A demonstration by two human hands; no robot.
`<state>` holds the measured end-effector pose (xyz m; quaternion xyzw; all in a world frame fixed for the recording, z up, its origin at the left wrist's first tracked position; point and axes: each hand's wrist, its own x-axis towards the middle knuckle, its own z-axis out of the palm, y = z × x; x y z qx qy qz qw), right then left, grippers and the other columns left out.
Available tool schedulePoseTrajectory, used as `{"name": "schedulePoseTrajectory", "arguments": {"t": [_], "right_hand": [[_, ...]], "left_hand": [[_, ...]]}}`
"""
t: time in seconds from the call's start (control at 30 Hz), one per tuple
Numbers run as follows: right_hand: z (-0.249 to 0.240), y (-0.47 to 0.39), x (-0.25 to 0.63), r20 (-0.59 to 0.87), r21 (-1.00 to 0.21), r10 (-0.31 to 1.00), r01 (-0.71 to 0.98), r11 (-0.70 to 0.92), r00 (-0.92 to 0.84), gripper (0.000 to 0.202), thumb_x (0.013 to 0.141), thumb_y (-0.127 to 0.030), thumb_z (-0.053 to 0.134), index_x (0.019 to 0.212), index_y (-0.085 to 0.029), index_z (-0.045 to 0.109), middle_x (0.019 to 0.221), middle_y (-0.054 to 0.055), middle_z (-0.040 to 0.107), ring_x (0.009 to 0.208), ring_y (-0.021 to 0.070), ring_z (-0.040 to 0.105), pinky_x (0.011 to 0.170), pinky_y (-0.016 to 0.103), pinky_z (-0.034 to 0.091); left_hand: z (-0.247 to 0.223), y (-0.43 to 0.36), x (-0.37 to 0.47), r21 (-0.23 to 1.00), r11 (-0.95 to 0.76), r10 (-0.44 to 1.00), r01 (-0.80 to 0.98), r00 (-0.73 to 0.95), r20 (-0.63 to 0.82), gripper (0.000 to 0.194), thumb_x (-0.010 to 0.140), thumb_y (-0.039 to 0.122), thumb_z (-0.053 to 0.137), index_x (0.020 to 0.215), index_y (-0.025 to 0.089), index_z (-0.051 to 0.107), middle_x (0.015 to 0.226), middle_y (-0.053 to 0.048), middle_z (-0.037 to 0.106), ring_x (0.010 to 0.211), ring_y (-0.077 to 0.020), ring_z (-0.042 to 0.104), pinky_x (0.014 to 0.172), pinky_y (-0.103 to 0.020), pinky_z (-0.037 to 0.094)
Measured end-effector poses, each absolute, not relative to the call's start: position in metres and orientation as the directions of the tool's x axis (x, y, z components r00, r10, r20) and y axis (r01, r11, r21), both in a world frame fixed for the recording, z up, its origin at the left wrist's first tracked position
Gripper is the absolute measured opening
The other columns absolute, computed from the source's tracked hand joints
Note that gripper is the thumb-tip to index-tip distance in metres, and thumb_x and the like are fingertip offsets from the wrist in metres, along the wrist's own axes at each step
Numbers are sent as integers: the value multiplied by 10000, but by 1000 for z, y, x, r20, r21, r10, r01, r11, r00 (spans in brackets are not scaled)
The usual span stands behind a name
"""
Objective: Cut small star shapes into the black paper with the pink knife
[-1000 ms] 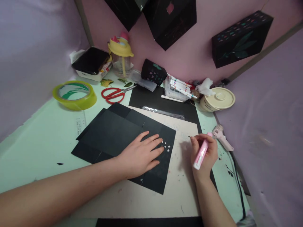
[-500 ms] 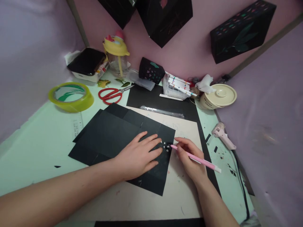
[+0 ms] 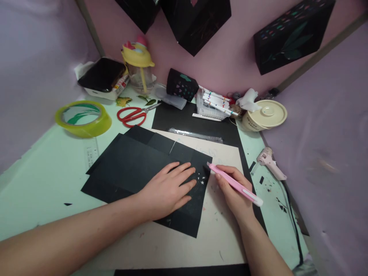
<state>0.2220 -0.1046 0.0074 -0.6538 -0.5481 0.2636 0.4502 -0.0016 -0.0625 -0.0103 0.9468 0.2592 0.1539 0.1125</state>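
My left hand (image 3: 169,188) lies flat on black card (image 3: 129,161), its fingers stretched toward the right edge. Just past the fingertips, small cut-out shapes (image 3: 202,182), one of them a star, show pale through the card. A pink craft knife (image 3: 232,182) is gripped in my right hand (image 3: 237,191) between thumb and fingers. Its tip points up and left, close to the card's right edge; I cannot tell whether it touches. Beneath the card spreads a large pale board (image 3: 184,253) with pencil marks and tiny scraps.
Red-handled scissors (image 3: 135,116) and a roll of yellow-green tape (image 3: 83,119) lie at the left. Markers fill a clear tray (image 3: 212,107) at the back. To the right are a lidded cream pot (image 3: 266,115) and a pink glue gun (image 3: 270,163) with its cord. Black boxes (image 3: 293,38) hang above.
The craft knife has turned in my right hand and its tip has lifted up and away from the star cut-outs. My left hand stays in place on the card.
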Motion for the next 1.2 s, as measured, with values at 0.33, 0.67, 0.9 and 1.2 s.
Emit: {"name": "schedulePoseTrajectory", "arguments": {"t": [0.33,0.67,0.9,1.2], "right_hand": [[7,-108,226,135,-878,985,473,70,105,146,817,-243,590,686,-201,641,619,-11,626,574,148,573,531,255,445],[7,-107,228,55,-947,944,317,-53,324,164,822,-333,653,899,-194,694,711,20,657,637,158,596,580,275,461],[34,-116,221,-12,-975,949,205,-81,314,183,807,-335,676,735,-178,616,539,-24,547,477,109,495,448,230,376],[3,-98,188,-34,-962,959,251,-108,281,195,846,-376,637,914,-195,656,678,-13,621,549,110,546,512,223,436]], "left_hand": [[0,-64,-2,252,-861,499,442,828,256,200,922,284,521,1052,171,622,1061,-111,595,1063,-266,529,865,-412,429],[-7,-70,0,169,-913,408,372,843,349,238,959,229,437,1018,133,647,995,-115,674,950,-215,594,762,-332,466],[-20,-77,0,192,-900,435,392,835,337,373,958,294,442,1200,66,612,1263,-139,616,1213,-270,535,1015,-385,423],[-15,-80,3,188,-863,499,468,847,185,483,970,399,412,1285,70,572,1369,-136,534,1308,-263,457,1090,-361,347]]}}
